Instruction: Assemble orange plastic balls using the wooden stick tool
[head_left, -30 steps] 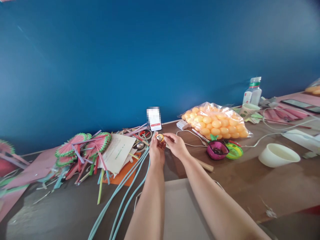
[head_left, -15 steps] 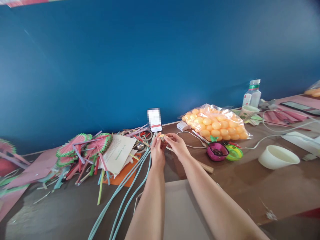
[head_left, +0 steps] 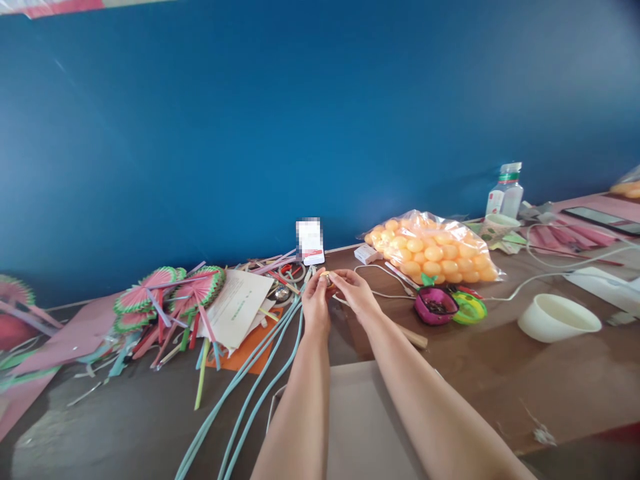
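Note:
In front of me, both hands meet over a small yellowish, gold-looking piece (head_left: 327, 275), too small and too covered by fingers to name. My left hand (head_left: 316, 303) pinches it from the left with closed fingers. From the right, the thumb and fingers of my right hand (head_left: 356, 297) grip the same piece. Just beyond the fingertips a phone (head_left: 310, 241) with a lit screen leans against the blue wall. Pale blue-green cords (head_left: 265, 360) run along the left forearm. A grey flat surface (head_left: 360, 420) shows between my forearms.
Pink-and-green paper fans (head_left: 150, 293), a printed sheet (head_left: 237, 303) and coloured strips lie to the left. On the right are a clear bag of orange balls (head_left: 430, 250), a purple bowl (head_left: 436, 308) with small dark bits, a white cup (head_left: 557, 319) and a plastic bottle (head_left: 505, 190).
The fingers have shifted slightly around the small piece, and less of its side shows. Both hands stay in nearly the same place. The whole view has moved a little.

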